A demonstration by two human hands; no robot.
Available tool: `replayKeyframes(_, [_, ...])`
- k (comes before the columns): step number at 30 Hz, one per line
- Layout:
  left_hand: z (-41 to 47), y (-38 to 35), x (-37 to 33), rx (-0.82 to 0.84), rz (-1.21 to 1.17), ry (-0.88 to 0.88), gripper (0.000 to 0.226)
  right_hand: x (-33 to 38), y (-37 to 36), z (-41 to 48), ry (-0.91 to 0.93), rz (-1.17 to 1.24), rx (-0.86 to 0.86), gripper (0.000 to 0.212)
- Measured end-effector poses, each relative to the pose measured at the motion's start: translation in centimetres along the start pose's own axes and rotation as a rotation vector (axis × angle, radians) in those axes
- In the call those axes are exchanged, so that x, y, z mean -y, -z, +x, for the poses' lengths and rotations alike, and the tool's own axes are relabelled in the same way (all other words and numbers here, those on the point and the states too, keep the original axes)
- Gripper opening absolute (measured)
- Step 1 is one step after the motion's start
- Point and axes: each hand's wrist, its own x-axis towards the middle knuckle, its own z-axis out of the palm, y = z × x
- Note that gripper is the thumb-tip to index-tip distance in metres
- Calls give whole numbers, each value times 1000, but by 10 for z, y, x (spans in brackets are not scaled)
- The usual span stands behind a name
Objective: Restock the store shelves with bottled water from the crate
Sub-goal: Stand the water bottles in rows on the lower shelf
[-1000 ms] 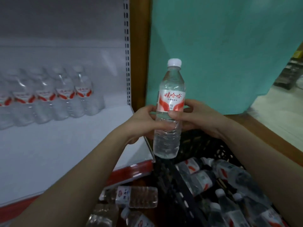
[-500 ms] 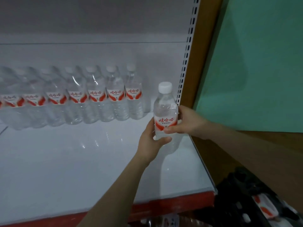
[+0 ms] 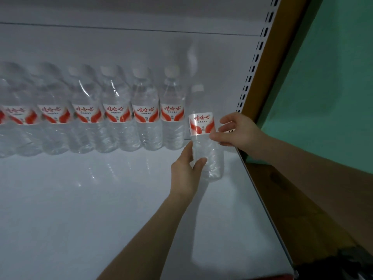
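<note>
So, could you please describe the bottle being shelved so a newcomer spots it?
On the white shelf, labelled water bottles line the back wall. At the row's right end, by the slotted upright, is one more bottle. Only it is forward of the row, gripped by the left hand, right hand beside its label.

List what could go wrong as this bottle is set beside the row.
1. The left hand grips the water bottle low while the right hand barely touches it; it may tip on release.
2. The end bottle of the row stands close; a bump could topple it.
</note>
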Motion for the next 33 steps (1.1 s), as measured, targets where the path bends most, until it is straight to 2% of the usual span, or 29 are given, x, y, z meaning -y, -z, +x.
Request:
replayKeyframes(5, [3,-3,3,37,4,-12,48,-7,-10,17,-172,-65,176,54])
replayKeyframes(7, [4,-4,4,56,12,-12,49,-13,-10,18,-233,18,286,46])
replayKeyframes(9, [5,-3,1,57,15,-8,49,-17,-9,18,-227,105,320,36])
replayKeyframes(11, [5,-2,-3,57,-6,29,47,-22,-8,18,-191,155,270,39])
replayKeyframes(13, [8,-2,-3,39,26,103,41,-28,-8,19,-136,163,178,51])
replayKeyframes(15, [15,-4,6,-12,87,169,22,-32,-10,20,-53,167,76,62])
replayKeyframes(18, [25,-9,18,-50,112,222,34,-37,-17,23,48,170,-2,68])
replayKeyframes(20, [30,-12,20,-54,92,250,31,-36,-20,26,69,181,-28,66])
replayKeyframes(27, [56,-20,23,-197,-5,346,38,-24,-30,50,112,185,-7,64])
replayKeyframes(33, [73,-20,31,-254,-43,381,41,-20,-32,71,158,172,93,50])
